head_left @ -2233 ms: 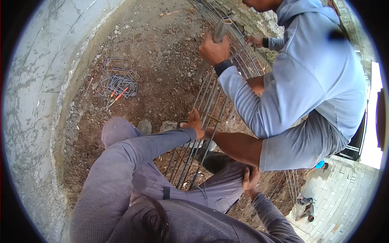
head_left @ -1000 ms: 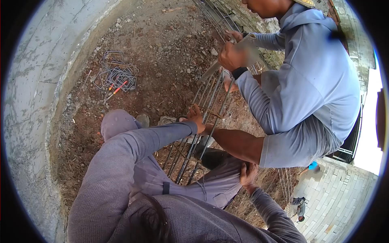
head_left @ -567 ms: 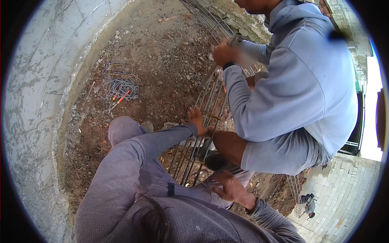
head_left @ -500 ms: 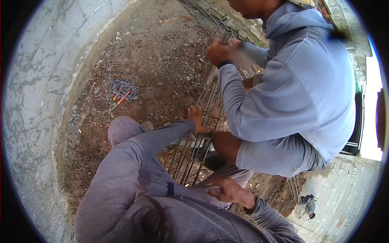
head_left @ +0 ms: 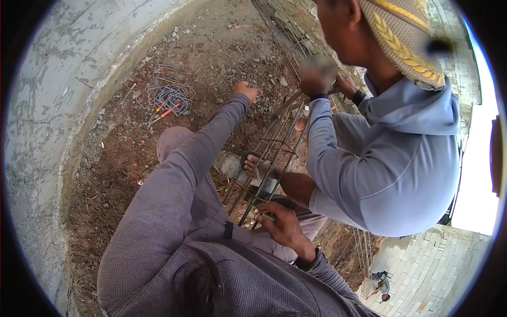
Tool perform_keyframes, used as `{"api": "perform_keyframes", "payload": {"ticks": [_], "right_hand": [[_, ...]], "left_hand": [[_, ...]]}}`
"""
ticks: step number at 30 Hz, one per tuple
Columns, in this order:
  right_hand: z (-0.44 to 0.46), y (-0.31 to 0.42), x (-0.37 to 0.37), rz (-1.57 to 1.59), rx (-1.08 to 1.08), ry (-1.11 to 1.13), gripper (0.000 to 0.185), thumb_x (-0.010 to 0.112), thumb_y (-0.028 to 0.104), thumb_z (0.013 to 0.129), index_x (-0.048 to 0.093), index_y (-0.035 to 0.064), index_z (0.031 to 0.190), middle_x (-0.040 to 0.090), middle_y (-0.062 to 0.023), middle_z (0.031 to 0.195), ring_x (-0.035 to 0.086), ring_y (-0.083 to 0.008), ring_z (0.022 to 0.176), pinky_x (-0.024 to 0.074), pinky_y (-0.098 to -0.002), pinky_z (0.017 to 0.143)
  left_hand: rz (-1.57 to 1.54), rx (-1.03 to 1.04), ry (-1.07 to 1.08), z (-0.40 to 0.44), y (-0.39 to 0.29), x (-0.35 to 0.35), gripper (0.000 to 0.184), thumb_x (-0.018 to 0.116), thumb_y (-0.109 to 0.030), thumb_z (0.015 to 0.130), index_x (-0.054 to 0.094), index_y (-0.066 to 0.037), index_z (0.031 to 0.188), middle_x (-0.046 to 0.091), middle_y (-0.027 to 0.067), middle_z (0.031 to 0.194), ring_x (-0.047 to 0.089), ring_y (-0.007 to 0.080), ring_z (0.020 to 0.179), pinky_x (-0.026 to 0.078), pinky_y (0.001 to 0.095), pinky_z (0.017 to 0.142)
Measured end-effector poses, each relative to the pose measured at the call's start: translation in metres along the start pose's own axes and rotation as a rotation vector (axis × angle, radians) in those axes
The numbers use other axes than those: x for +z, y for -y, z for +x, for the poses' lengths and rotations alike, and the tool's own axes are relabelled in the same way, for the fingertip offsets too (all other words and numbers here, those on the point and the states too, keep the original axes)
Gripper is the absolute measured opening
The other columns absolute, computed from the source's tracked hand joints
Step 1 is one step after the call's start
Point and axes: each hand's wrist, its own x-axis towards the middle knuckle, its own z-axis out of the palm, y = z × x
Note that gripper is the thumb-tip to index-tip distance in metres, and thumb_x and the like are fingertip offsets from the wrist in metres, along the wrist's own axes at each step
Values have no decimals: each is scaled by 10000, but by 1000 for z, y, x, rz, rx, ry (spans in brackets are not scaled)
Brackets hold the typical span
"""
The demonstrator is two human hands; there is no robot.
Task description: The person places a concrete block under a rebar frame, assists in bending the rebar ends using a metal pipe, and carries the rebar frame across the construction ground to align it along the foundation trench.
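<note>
You have a co-worker in a grey hoodie (head_left: 406, 164) leaning in on the right, over the rebar cage (head_left: 275, 158) running diagonally ahead of your lap. Bent-bar stirrups (head_left: 169, 94) piled upper left on dirt (head_left: 222, 58). Your left hand (head_left: 245, 92) is loosely curled above dirt, right hand (head_left: 285, 224) half-curled by the cage's near end, can't tell if either grips anything; orange-handled tool (head_left: 170, 110) at the pile.

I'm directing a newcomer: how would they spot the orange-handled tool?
Find the grey concrete at the picture's left. On the dirt beside it lies a pile of bent metal loops. Along the pile's lower edge, the orange-handled tool stands out by bright grips against grey metal.
</note>
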Motion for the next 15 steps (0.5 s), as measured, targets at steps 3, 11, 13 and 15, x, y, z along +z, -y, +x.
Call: {"api": "perform_keyframes", "payload": {"ticks": [3, 11, 13, 15], "right_hand": [[-3, 11, 4, 18, -7, -17, 261, 654, 98, 873, 604, -14, 1104, 662, -161, 1026, 651, -269, 973, 504, -357, 831], [-19, 12, 7, 17, -66, -68, 263, 621, 161, 893, 606, -23, 1080, 658, -192, 997, 663, -330, 915, 522, -376, 754], [-18, 12, 4, 81, 17, -50, 260, 620, 165, 895, 608, -18, 1079, 660, -185, 1002, 663, -327, 917, 522, -375, 758], [-16, 13, 1, 82, 6, -66, 245, 635, 148, 890, 615, -13, 1073, 666, -167, 1000, 666, -300, 923, 519, -362, 773]], "left_hand": [[-118, -69, 21, 3, 6, 3, 557, 622, -215, 841, 496, 21, 1329, 530, 238, 1317, 559, 341, 1168, 434, 408, 1023], [-141, -47, 8, 25, 28, 5, 429, 635, -213, 831, 617, 13, 1196, 620, 181, 1210, 598, 311, 1085, 449, 381, 960], [-160, -51, -41, 33, 33, 9, 388, 620, -199, 830, 641, 4, 1160, 632, 171, 1189, 609, 306, 1046, 462, 388, 928], [-145, -30, -4, 34, 35, 10, 428, 630, -241, 830, 629, 1, 1182, 629, 183, 1195, 603, 322, 1078, 457, 396, 959]]}}
